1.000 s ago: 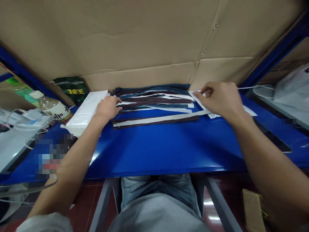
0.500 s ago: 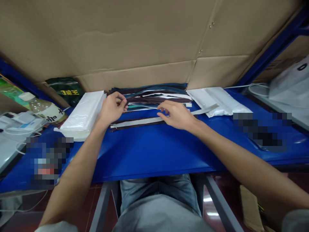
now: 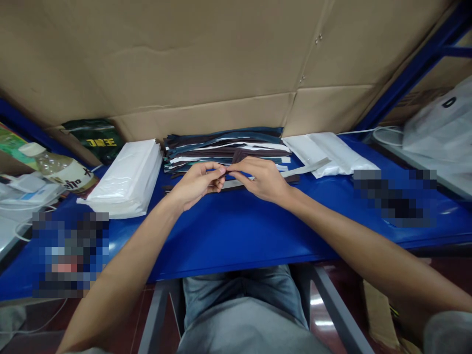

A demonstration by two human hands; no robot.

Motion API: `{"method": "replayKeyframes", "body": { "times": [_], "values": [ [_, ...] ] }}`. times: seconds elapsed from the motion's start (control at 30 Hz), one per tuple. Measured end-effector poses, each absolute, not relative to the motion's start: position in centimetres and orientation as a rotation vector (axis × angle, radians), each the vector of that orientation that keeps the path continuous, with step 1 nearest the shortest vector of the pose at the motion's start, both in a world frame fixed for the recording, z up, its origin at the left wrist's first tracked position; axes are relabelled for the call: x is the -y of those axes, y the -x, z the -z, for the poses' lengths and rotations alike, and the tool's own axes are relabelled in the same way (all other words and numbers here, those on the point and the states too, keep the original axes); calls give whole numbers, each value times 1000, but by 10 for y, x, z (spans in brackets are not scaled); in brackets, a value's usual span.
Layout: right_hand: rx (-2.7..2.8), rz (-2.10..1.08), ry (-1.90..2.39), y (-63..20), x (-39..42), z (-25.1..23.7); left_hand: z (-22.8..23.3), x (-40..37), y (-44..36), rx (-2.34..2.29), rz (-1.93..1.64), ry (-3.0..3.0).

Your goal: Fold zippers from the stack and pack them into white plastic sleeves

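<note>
A pile of long zippers [image 3: 228,145] in dark brown, teal and white lies at the back of the blue table [image 3: 236,226]. My left hand [image 3: 195,184] and my right hand [image 3: 260,177] meet in front of the pile, both pinching a dark brown zipper [image 3: 241,156] that loops up from it. A white zipper [image 3: 306,168] lies on the table under my right hand and runs off to the right.
A stack of white plastic bags [image 3: 125,177] sits left of the pile, more white bags [image 3: 332,152] lie to the right. A bottle [image 3: 61,169] and cables are at far left. Cardboard [image 3: 221,64] walls the back. A white sack [image 3: 442,128] sits far right.
My right hand left the white bags on the right and came to the middle. My left hand moved right from the pile's left end. Both now pinch a brown zipper.
</note>
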State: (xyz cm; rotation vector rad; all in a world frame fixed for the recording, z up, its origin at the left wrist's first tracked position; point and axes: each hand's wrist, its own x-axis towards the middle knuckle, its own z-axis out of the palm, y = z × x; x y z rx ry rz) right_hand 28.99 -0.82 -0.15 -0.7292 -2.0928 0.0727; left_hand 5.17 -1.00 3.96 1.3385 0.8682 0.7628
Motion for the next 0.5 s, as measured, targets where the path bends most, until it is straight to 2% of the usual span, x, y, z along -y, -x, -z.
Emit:
{"method": "replayKeyframes", "body": {
  "times": [0.23,0.5],
  "values": [
    [2072,-198,883,-289,13,-2,-31,12,-56,-1025,-905,-2149],
    [2091,-425,964,-286,23,-3,-19,13,-59,-1081,-993,-2162]
  ]
}}
